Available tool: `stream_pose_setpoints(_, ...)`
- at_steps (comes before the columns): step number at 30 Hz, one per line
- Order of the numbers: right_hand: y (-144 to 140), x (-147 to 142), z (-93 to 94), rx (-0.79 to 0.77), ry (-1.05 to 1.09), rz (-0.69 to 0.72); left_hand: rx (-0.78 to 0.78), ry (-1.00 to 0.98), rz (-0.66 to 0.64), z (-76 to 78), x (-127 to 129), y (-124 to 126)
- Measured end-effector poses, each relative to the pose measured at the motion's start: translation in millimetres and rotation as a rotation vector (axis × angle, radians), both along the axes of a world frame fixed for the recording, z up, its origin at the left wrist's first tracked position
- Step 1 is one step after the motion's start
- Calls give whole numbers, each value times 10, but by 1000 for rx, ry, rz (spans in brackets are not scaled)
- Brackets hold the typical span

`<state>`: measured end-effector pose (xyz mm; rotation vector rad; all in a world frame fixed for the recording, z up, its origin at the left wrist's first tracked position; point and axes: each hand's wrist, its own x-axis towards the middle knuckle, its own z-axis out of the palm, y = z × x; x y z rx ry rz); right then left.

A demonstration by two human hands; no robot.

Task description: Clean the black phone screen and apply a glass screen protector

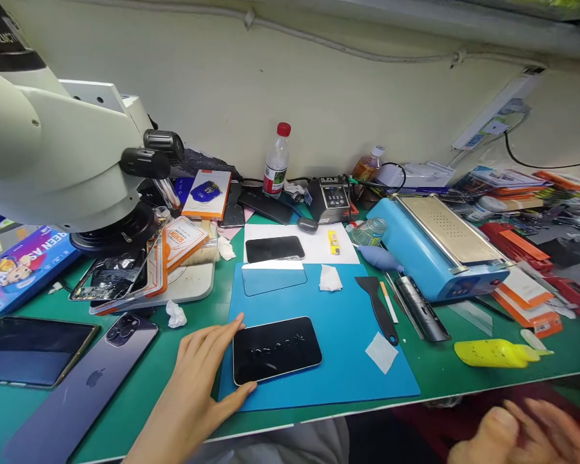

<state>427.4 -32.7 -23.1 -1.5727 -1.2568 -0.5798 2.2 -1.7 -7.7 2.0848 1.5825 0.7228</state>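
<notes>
A smartphone (276,351) lies face up on a blue mat (343,380), with a wavy row of clear liquid drops across its black screen. My left hand (200,374) grips its left end, fingers at the upper corner and thumb at the lower edge. Over the table's front edge at the lower right is my right hand (522,432), its fingers curled and smeared by motion; I cannot make out anything in it. The nearest thing to it is a yellow squeeze bottle (493,353) lying on its side. A clear screen protector (274,281) with a black border lies behind the phone.
On the right are a black scraper (379,309), a blue air blower (379,258) and a blue heating machine (444,270). A microscope (67,148) overhangs the left, above stacked boxes. A purple phone (84,393) lies nearby. Behind stands a red-capped bottle (276,164).
</notes>
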Motion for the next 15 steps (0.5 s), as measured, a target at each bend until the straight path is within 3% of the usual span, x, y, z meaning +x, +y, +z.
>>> stream_pose_setpoints(3,-28,-376,138,-197,-133,127,-14,-12,14,25,-1,-11)
stream_pose_setpoints(6,35,-589,239,-299,-203,271,-25,-28,19,31,-11,-5)
stream_pose_setpoints(10,122,-546,226,-428,-267,343,-51,-50,22,41,-16,6)
stream_pose_setpoints(15,140,-417,216,-480,-490,389,-89,-73,26,86,-15,10)
